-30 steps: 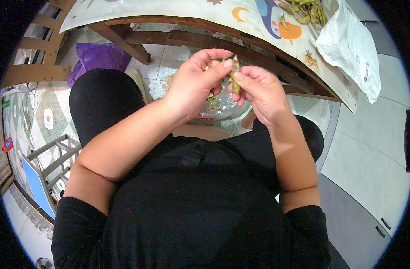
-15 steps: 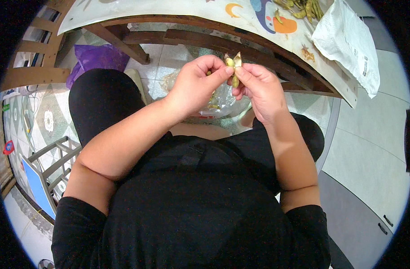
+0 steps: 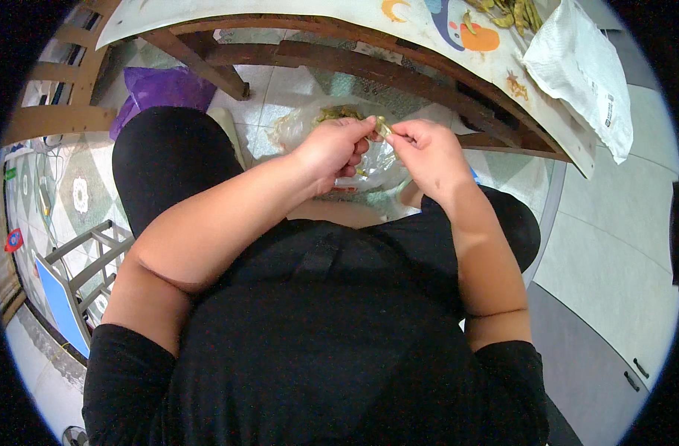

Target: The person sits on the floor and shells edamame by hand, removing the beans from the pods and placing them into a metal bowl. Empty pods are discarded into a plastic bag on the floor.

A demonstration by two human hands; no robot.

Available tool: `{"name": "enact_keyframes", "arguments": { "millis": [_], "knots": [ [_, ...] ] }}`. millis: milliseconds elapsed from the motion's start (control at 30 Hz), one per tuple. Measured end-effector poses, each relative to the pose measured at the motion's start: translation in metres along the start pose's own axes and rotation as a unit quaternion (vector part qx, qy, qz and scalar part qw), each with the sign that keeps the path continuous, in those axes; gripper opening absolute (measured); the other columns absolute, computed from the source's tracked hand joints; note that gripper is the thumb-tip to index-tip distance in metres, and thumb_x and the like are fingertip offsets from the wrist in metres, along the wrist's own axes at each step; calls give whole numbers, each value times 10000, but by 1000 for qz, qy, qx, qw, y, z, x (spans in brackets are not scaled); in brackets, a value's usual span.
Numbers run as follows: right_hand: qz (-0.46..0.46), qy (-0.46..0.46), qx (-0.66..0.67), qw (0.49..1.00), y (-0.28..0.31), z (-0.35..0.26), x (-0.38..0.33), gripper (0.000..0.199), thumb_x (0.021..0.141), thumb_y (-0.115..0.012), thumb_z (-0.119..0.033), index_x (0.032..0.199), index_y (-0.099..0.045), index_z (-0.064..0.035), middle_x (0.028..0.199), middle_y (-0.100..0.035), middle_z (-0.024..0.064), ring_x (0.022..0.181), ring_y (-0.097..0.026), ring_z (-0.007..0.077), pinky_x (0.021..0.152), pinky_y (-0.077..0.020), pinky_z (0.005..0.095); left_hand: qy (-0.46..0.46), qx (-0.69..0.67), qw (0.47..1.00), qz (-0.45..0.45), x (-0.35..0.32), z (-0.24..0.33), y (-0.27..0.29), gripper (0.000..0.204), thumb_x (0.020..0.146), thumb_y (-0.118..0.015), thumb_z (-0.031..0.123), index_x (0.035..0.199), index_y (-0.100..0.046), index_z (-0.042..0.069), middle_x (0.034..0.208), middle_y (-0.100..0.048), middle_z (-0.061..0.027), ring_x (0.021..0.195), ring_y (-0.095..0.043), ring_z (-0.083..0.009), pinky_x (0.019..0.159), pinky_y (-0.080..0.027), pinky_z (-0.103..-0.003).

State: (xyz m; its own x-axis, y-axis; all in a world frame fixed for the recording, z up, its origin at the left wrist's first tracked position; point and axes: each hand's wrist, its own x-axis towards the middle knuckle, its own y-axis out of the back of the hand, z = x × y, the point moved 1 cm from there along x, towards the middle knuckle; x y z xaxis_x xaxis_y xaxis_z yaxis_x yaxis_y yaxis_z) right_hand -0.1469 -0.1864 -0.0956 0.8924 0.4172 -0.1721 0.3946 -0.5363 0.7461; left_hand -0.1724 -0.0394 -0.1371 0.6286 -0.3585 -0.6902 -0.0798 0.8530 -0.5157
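Note:
A split, yellow-green bean pod [image 3: 383,127] is pinched between my two hands over the floor, just short of the table. My left hand [image 3: 338,151] is closed, thumb and forefinger at the pod's left side and the other fingers curled under; whether beans lie inside them is hidden. My right hand [image 3: 430,157] pinches the pod's other side with thumb and forefinger. Below and behind the hands, a clear plastic bag [image 3: 390,172] stands on the floor between my legs, with pods or empty shells [image 3: 338,112] showing inside.
Ahead is a wooden table [image 3: 309,9] with a pale printed cover. More bean pods [image 3: 519,15] lie on it beside a white woven bag [image 3: 581,78] hanging over its edge. A purple bag [image 3: 168,88] rests by my left knee; a blue-topped stool [image 3: 63,305] is at left.
Both hands have lowered slightly and turned. The pod, earlier upright with its halves spread and green beans showing, now lies flatter between my fingertips.

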Motion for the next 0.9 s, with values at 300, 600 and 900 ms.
{"name": "enact_keyframes", "arguments": {
  "millis": [300, 600, 900],
  "knots": [
    [-62, -157, 336, 927, -7, 8, 3, 117, 785, -553, -128, 815, -530, -17, 674, -542, 30, 571, -507, 87, 534, -412, 197, -30, -29, 999, 25, -2, -10, -9, 202, 796, -545, 311, 744, -484, 126, 563, -374, 52, 469, -305, -72, 435, -252, -215],
    [7, -112, 453, 884, -15, -3, 3, 138, 821, -508, -131, 861, -534, -1, 701, -550, 31, 599, -511, 90, 556, -422, 211, -81, -187, 978, -33, -6, -7, -7, 116, 830, -492, 191, 756, -459, 109, 624, -444, 32, 551, -403, -80, 504, -346, -224],
    [141, 120, 88, 979, -9, -22, 1, 85, 755, -518, -52, 820, -543, -4, 765, -547, 121, 617, -557, 234, 583, -449, 291, -55, -235, 967, -81, -11, 8, -9, 52, 832, -468, 99, 841, -465, 48, 783, -508, -36, 710, -518, -122, 682, -455, -239]
  ]
}}
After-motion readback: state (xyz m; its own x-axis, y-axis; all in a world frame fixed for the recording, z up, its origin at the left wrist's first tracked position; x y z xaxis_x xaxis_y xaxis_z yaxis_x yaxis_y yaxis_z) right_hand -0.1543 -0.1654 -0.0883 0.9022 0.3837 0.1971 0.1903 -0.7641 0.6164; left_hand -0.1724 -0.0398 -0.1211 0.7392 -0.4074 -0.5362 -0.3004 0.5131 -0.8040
